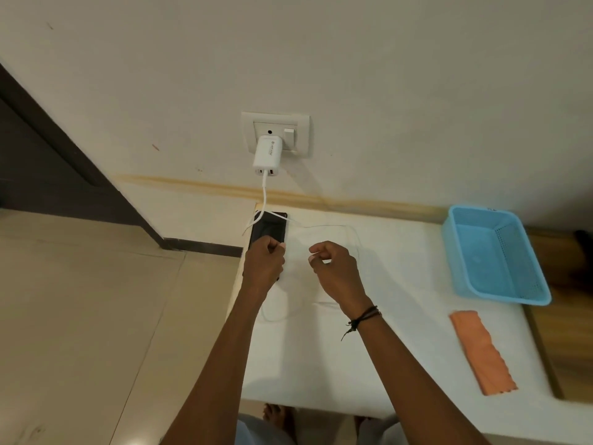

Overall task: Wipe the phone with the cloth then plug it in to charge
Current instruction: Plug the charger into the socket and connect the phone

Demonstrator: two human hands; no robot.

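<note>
Both of my bare hands reach forward over a white padded surface [369,348] that runs along a cream wall. My left hand [264,261] is curled on the near end of a black rectangular phone [269,228], which lies flat at the surface's far left corner, just below the wall socket, probably so the short lead can reach it. My right hand [335,268] hovers beside it with the fingers pinched together; I judge they hold the thin white charging cable [265,194], though its tip is too small to make out. That cable drops from a white plastic charger block [268,154] plugged into a white wall socket plate [276,134], crosses the phone's top and loops loosely over the surface. A folded orange cloth [481,351] lies released, well apart on the right, suggesting the wiping is done. Beyond it sits a light blue perforated plastic basket [494,255]. Plugging in seems the step in hand.
</note>
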